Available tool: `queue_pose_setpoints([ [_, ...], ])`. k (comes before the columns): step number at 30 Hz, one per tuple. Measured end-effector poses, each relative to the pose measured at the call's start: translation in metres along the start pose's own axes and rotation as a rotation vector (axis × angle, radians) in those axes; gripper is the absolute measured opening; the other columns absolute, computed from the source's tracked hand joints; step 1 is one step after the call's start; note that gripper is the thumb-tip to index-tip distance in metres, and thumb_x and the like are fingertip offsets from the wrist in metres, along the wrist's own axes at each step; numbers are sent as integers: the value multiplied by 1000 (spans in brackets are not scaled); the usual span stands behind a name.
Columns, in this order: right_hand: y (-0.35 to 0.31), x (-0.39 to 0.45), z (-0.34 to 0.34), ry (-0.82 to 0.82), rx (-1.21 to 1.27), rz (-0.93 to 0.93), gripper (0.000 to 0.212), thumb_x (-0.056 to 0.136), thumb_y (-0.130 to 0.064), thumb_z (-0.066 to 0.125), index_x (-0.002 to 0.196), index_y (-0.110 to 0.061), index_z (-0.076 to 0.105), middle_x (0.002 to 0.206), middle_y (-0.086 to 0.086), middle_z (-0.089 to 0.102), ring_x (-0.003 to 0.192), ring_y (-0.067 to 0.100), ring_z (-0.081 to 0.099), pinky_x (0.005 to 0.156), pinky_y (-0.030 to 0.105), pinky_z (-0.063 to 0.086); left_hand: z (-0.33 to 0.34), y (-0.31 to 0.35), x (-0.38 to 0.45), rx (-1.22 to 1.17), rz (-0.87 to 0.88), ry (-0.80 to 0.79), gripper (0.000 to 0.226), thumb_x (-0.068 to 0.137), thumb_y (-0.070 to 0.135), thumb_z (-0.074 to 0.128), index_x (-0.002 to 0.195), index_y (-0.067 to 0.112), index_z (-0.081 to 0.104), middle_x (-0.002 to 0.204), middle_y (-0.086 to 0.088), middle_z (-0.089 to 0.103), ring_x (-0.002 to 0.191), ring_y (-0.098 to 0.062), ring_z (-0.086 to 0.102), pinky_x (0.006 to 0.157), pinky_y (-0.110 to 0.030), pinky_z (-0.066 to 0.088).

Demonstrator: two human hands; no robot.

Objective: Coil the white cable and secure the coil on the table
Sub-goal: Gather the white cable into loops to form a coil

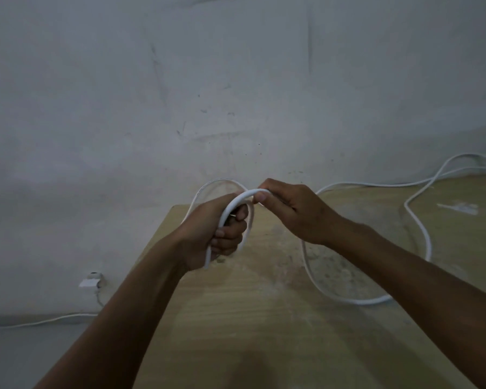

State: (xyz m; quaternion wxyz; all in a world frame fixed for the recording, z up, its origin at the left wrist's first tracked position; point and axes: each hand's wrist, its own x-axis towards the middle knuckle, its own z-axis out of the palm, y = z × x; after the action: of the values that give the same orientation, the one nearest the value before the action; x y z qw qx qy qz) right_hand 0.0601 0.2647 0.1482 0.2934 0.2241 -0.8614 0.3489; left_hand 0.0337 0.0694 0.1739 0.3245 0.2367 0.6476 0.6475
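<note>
The left hand [222,234] is gripping the first loops of the thick white round cable [237,203] above the pale wooden surface [264,318] while the right hand [289,211] is pinching the next turn — it should be matching their size, feeding slack evenly.

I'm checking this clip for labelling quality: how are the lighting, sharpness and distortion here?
Head view: dim, flat light with a grey-blue cast; wide-angle bending curves the light wooden table edges; the thin white cable reads clearly, slightly soft where the left hand and right hand hold it.
</note>
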Motion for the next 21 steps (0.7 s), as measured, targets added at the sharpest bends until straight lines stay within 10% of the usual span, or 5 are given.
queue_pose_setpoints([
  [4,0,-11,15,32,88,46,37,102,-41,38,112,-16,62,96,-2,64,92,13,61,80,36,48,0,-1,1,-112,-41,-120,39,95,37,40,63,15,42,36,6,25,27,-6,20,33,-17,14],
  [8,-5,-10,9,-20,320,162,32,105,-21,41,94,-4,65,62,-19,56,58,-2,50,61,11,36,0,1,4,-128,-23,-72,51,97,48,37,59,14,43,35,5,26,28,-5,20,33,-18,12],
  [12,-11,-8,12,14,516,221,38,104,-19,43,76,3,57,61,11,43,47,3,36,50,15,33,2,-3,6,-174,43,-70,54,95,52,41,60,11,48,35,5,29,27,-6,24,31,-15,22],
  [17,-7,6,15,210,673,374,35,103,-27,45,77,-5,51,55,-5,37,44,3,30,44,14,27,29,-24,7,-290,356,189,51,103,43,29,66,13,47,46,0,32,42,-14,39,47,-24,39],
  [21,-2,2,27,180,750,466,37,103,-34,44,78,-7,51,59,1,35,44,8,25,41,19,24,38,-38,12,-323,415,311,53,104,44,29,58,16,36,44,3,23,41,-11,19,45,-27,20],
])
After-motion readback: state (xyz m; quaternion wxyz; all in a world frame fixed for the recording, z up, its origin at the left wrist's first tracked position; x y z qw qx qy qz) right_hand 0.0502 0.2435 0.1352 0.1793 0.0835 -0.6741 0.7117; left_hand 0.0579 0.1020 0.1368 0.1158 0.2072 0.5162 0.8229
